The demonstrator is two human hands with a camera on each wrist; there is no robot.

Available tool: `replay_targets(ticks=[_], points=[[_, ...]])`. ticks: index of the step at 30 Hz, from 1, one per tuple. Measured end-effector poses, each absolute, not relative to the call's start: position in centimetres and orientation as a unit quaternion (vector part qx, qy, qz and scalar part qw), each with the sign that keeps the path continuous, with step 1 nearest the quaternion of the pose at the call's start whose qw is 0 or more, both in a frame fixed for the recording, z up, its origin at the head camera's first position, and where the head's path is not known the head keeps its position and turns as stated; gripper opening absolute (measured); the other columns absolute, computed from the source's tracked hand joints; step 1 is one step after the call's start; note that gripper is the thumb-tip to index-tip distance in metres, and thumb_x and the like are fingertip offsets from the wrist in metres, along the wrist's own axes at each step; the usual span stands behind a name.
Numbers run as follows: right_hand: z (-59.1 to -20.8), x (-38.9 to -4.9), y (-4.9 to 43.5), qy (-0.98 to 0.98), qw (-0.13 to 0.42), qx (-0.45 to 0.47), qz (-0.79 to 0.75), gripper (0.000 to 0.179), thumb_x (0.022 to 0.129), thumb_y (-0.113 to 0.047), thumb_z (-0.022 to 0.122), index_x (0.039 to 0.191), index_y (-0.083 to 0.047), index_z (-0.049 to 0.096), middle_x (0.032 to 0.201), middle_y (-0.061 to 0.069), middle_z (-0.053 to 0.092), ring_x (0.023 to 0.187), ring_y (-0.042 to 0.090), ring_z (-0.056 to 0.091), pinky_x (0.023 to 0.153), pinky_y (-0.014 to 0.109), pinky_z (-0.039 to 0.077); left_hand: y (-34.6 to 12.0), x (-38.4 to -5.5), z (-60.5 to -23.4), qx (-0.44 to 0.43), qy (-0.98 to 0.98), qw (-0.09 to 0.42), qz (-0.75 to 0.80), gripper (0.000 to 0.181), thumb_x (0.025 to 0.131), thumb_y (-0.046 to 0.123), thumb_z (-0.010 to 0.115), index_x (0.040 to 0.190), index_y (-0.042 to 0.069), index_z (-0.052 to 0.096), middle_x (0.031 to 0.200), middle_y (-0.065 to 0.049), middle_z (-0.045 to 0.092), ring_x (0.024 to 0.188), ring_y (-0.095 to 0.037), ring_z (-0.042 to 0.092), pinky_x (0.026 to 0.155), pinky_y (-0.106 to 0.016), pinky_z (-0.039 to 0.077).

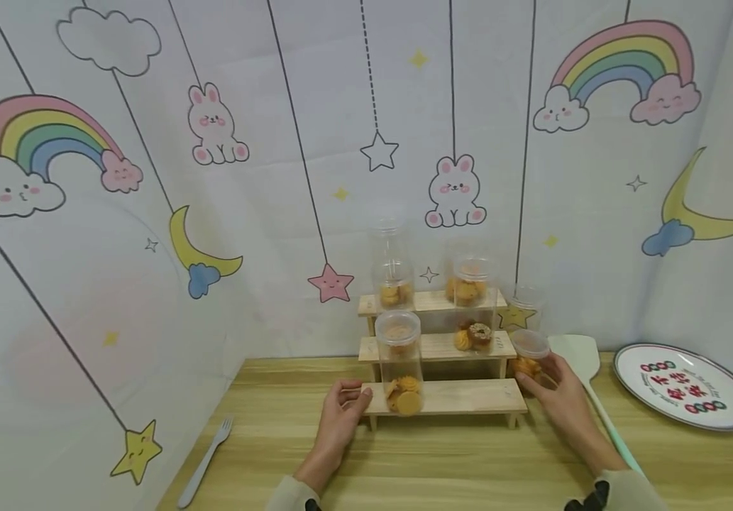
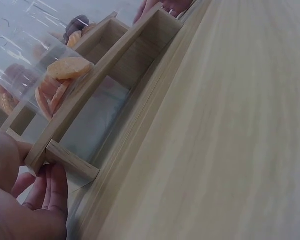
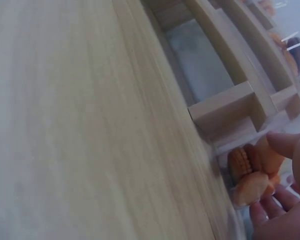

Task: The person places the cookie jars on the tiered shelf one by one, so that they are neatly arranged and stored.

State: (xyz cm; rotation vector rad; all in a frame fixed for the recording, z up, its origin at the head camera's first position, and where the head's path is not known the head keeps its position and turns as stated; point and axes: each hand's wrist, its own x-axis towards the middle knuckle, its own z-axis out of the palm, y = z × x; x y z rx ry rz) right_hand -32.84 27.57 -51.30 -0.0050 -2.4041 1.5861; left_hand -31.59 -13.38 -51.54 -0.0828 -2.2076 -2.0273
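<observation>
A three-step wooden display stand [image 1: 462, 397] is against the patterned backdrop. At its lowest step's left end, my left hand [image 1: 338, 420] pinches the board, thumb and fingers about the corner in the left wrist view. To the right of the stand, my right hand [image 1: 564, 399] holds a clear lidded jar of cookies [image 1: 528, 365] low by the tabletop, thumb on one side and fingers on the other. Another tall jar [image 1: 401, 362] with cookies stands on the lowest step. The middle step bears a jar with cookies [image 1: 475, 333]; more jars, such as one at left [image 1: 394, 291], stand on the top step.
On the right lie a white spatula [image 1: 577, 353] with a pale green handle and a round plate [image 1: 685, 387] with red lettering. Another clear jar [image 1: 524, 301] stands behind the held one. A fork [image 1: 206, 461] lies at the table's left edge.
</observation>
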Motion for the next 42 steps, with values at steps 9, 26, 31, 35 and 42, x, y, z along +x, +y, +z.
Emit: replay_targets(ticks=[9,26,31,35,42], points=[[-51.4,-31.2,28.3,-0.840,0.132,0.003,0.527,0.089,0.103,-0.041,0.076,0.164,0.006,0.030,0.164,0.032,0.043,0.150,0.048,0.046,0.111,0.018,0.050,-13.2,-31.7,-51.8,-0.030,-0.738,0.068,-0.671,0.041,0.105,0.024,0.074,0.132,-0.003,0.058,0.123,-0.019,0.068,0.104,-0.017,0.069,0.083,-0.024,0.059],[-45.3,-29.4,28.5,-0.858,0.160,0.092,0.480,0.059,0.106,-0.036,0.073,0.150,-0.004,0.050,0.147,0.018,0.061,0.119,-0.021,0.044,0.098,0.008,0.050,-13.7,-31.5,-51.4,-0.038,-0.747,0.065,-0.661,0.042,0.107,0.026,0.072,0.133,-0.003,0.058,0.125,-0.021,0.068,0.104,-0.018,0.069,0.081,-0.026,0.060],[-44.9,-29.2,27.1,-0.856,0.114,0.139,0.484,0.050,0.106,-0.035,0.073,0.145,-0.008,0.056,0.148,0.016,0.064,0.124,-0.013,0.055,0.096,0.015,0.057,-13.7,-31.5,-51.4,-0.037,-0.748,0.064,-0.659,0.042,0.107,0.026,0.072,0.134,-0.003,0.057,0.126,-0.022,0.068,0.104,-0.018,0.069,0.081,-0.025,0.060],[-45.6,-29.0,24.4,-0.843,0.101,0.161,0.503,0.052,0.104,-0.031,0.076,0.146,-0.009,0.055,0.145,0.017,0.066,0.132,0.019,0.066,0.096,0.027,0.062,-13.8,-31.6,-51.4,-0.037,-0.749,0.064,-0.658,0.042,0.107,0.026,0.071,0.134,-0.003,0.057,0.125,-0.022,0.068,0.104,-0.018,0.069,0.081,-0.026,0.060],[-46.7,-29.3,19.3,-0.820,0.087,0.145,0.546,0.075,0.095,-0.035,0.086,0.156,-0.010,0.050,0.145,0.018,0.064,0.137,0.041,0.062,0.101,0.037,0.064,-13.8,-31.5,-51.4,-0.040,-0.748,0.058,-0.660,0.043,0.107,0.026,0.071,0.135,-0.004,0.056,0.126,-0.022,0.068,0.105,-0.020,0.070,0.082,-0.028,0.061]])
